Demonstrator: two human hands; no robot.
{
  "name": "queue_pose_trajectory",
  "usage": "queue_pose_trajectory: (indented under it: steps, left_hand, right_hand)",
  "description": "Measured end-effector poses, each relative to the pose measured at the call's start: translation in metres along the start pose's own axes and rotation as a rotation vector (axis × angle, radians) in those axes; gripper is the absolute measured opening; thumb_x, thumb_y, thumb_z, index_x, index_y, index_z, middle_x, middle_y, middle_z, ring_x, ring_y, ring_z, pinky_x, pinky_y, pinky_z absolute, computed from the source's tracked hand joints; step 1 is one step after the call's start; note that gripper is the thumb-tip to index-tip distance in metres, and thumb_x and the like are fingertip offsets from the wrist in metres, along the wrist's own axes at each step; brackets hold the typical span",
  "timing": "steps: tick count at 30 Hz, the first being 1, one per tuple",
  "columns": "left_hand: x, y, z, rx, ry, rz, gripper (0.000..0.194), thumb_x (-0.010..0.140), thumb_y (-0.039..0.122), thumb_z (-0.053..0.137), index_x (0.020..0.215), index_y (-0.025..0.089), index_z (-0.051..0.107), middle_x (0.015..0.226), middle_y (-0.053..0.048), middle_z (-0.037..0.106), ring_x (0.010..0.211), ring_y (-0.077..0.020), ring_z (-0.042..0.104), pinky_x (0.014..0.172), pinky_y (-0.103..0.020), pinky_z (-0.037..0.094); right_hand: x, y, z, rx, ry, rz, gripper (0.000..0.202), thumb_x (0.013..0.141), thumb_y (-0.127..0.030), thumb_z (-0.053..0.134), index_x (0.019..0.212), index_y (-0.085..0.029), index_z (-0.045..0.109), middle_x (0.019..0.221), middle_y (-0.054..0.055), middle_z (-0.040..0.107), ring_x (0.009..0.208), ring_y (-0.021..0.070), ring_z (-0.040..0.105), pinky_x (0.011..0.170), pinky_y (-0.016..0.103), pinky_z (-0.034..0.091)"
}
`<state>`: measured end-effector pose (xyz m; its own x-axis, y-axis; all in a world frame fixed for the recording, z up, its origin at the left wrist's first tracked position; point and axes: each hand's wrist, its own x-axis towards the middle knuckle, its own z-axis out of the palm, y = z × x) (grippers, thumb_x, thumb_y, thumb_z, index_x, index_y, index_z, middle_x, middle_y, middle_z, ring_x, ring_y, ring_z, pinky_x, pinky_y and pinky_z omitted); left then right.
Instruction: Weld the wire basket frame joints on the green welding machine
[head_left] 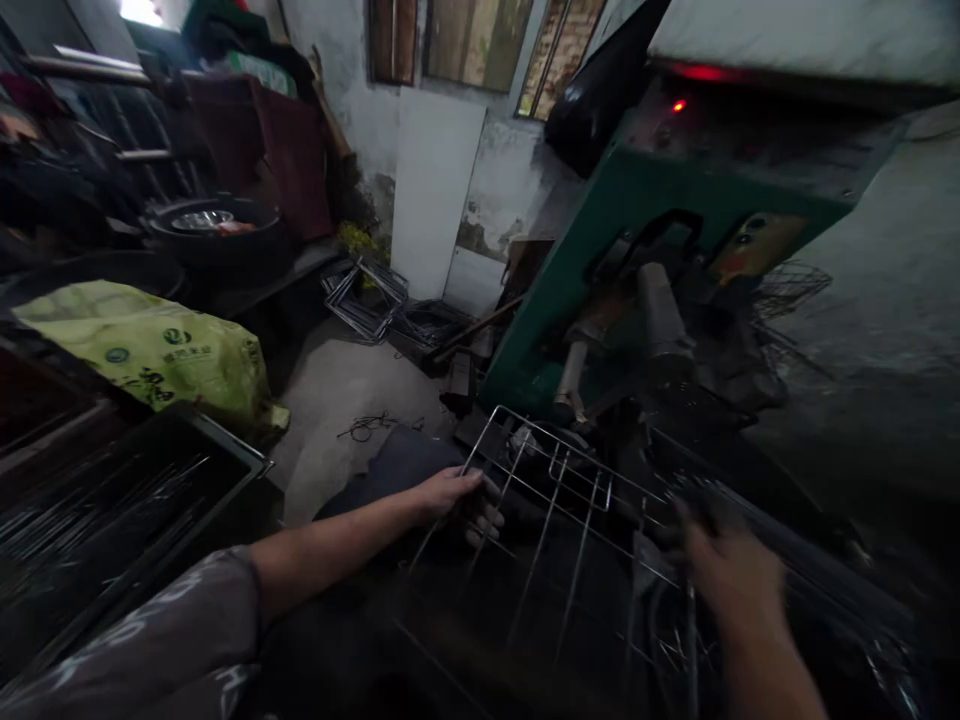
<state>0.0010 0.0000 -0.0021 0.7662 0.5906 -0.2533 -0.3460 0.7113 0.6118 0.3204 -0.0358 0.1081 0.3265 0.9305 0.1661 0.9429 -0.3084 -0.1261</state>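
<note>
A wire rack (559, 500) of thin metal rods lies tilted in front of me, below the green machine (600, 230). My left hand (457, 497) grips the rack's left edge, fingers curled round the outer rod. My right hand (724, 575) is blurred at the rack's right side, over a pile of thin metal rods (810, 590); whether it holds a rod I cannot tell. The machine's cylinder (662, 310) and electrode arm hang just above the rack's far edge.
A metal tray of loose rods (112, 520) stands at my left, behind it a yellow-green sack (165, 350). Finished wire frames (367, 295) lie on the floor by the white wall panel. A dark basin (214, 222) sits at the back left. A red lamp (679, 105) glows on the machine.
</note>
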Motion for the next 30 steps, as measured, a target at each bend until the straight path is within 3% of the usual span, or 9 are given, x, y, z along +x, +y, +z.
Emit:
queue_pose_trajectory:
  steps: [4,7,10,15,19,25,30]
  left_hand:
    - [0.002,-0.005,-0.006,-0.028,-0.032,0.014,0.052,0.072,0.054,0.069,0.098,0.012,0.054,0.08,-0.016,0.07,0.068,-0.0266,0.07,0.057,-0.033,0.053]
    - [0.001,-0.003,-0.009,-0.032,-0.006,0.015,0.05,0.074,0.054,0.068,0.098,0.012,0.054,0.08,-0.017,0.07,0.067,-0.0269,0.07,0.057,-0.035,0.053]
    - [-0.002,-0.001,-0.01,-0.037,0.021,0.018,0.047,0.076,0.05,0.068,0.098,0.011,0.055,0.08,-0.017,0.07,0.068,-0.0258,0.07,0.06,-0.034,0.053]
    - [-0.003,-0.005,-0.013,-0.052,-0.037,0.031,0.045,0.078,0.05,0.065,0.098,0.011,0.057,0.084,-0.018,0.07,0.071,-0.0276,0.07,0.061,-0.036,0.054]
    - [0.0,-0.008,-0.012,-0.024,-0.028,0.062,0.048,0.076,0.052,0.067,0.097,0.011,0.056,0.082,-0.018,0.07,0.067,-0.0273,0.07,0.056,-0.035,0.054]
    - [0.003,-0.006,-0.007,-0.054,-0.044,0.061,0.05,0.073,0.054,0.069,0.095,0.012,0.053,0.078,-0.016,0.07,0.066,-0.0273,0.07,0.051,-0.03,0.052]
    - [0.002,-0.007,-0.008,-0.043,-0.043,0.057,0.05,0.073,0.053,0.069,0.095,0.011,0.053,0.079,-0.018,0.071,0.066,-0.0288,0.07,0.049,-0.03,0.052]
  right_hand:
    - [0.029,-0.053,0.028,0.002,-0.099,-0.327,0.034,0.087,-0.018,0.042,0.115,-0.015,0.061,0.102,0.01,0.067,0.09,0.0211,0.062,0.08,0.031,0.047]
    - [0.034,-0.076,0.041,-0.134,-0.077,-0.379,0.029,0.089,-0.019,0.042,0.105,-0.015,0.065,0.103,0.01,0.066,0.089,0.0212,0.061,0.077,0.03,0.046]
    - [0.027,-0.077,0.048,-0.236,-0.069,-0.405,0.027,0.09,-0.019,0.044,0.107,-0.017,0.065,0.099,0.008,0.066,0.089,0.0206,0.06,0.075,0.028,0.045]
    - [0.021,-0.07,0.054,-0.287,-0.047,-0.454,0.029,0.09,-0.019,0.044,0.111,-0.017,0.064,0.096,0.009,0.067,0.09,0.0225,0.058,0.077,0.031,0.044]
    - [0.021,-0.071,0.05,-0.307,-0.049,-0.479,0.031,0.089,-0.015,0.042,0.111,-0.017,0.064,0.095,0.009,0.066,0.09,0.0225,0.056,0.075,0.031,0.044]
    - [0.018,-0.071,0.045,-0.391,0.048,-0.488,0.031,0.086,-0.014,0.047,0.111,-0.02,0.065,0.093,0.007,0.065,0.089,0.0231,0.055,0.074,0.03,0.043]
    - [0.019,-0.068,0.048,-0.39,0.041,-0.526,0.029,0.084,-0.012,0.051,0.108,-0.015,0.066,0.09,0.008,0.067,0.084,0.0212,0.058,0.076,0.03,0.045]
